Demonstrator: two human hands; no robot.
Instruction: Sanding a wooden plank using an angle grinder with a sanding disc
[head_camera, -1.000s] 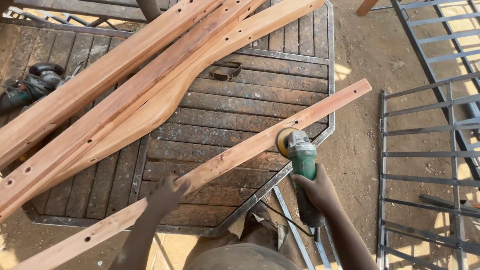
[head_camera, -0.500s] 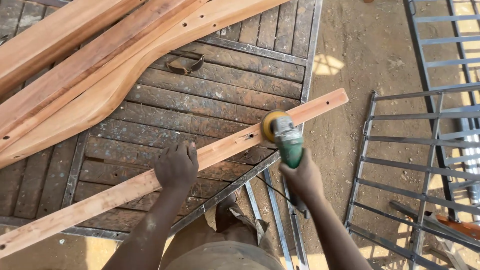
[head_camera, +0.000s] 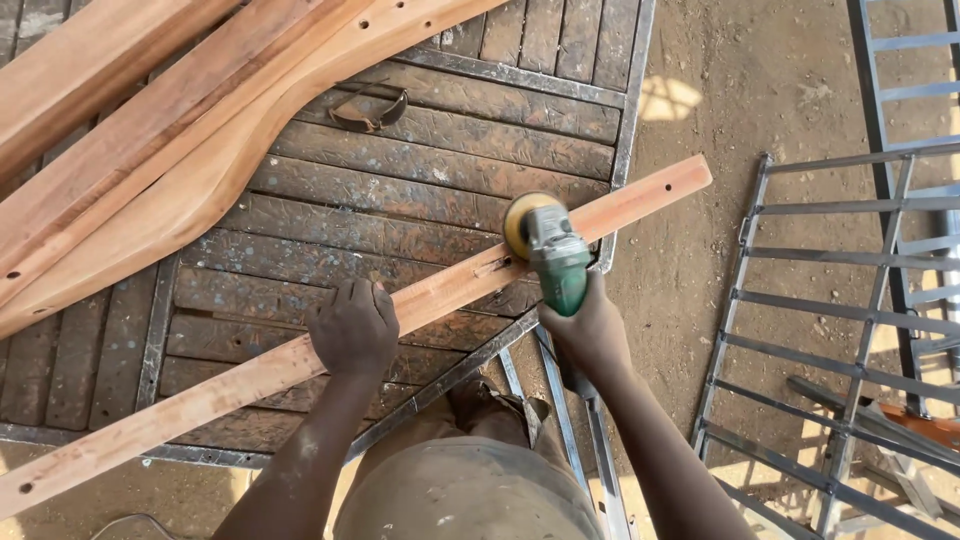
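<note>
Far left: stacked wooden pieces (head_camera: 150, 150) lie diagonally over the upper-left of the workbench (head_camera: 420, 215), a platform of worn dark slats in a metal frame. These pieces are reddish-tan, one with a curved, paddle-like bulge, and small drilled holes show near their ends. Just right of them a pair of dark safety glasses (head_camera: 368, 113) rests on the slats.

The long wooden strip (head_camera: 250, 375) runs lower left to upper right – long axis diagonal, far end pointing up-right past the bench edge and hanging over the dirt ground (head_camera: 760, 90). A hole shows near each end. It lies flat on the slats and crosses the bench's metal rim.

Left hand (head_camera: 353, 325) is pressed down on top of the strip near its middle, fingers curled over the wood, pinning it.

Right hand (head_camera: 590, 330) is clenched around the green body of an angle grinder (head_camera: 550, 255), which points away from the person – its yellow-tan disc sits on the strip's upper face, close to the bench edge. A dark cord trails back below the hand.

Bottom centre: the person's dusty lap. Right: grey metal grille frames (head_camera: 830, 300) lie on the ground. No packages, labels or signs visible.
</note>
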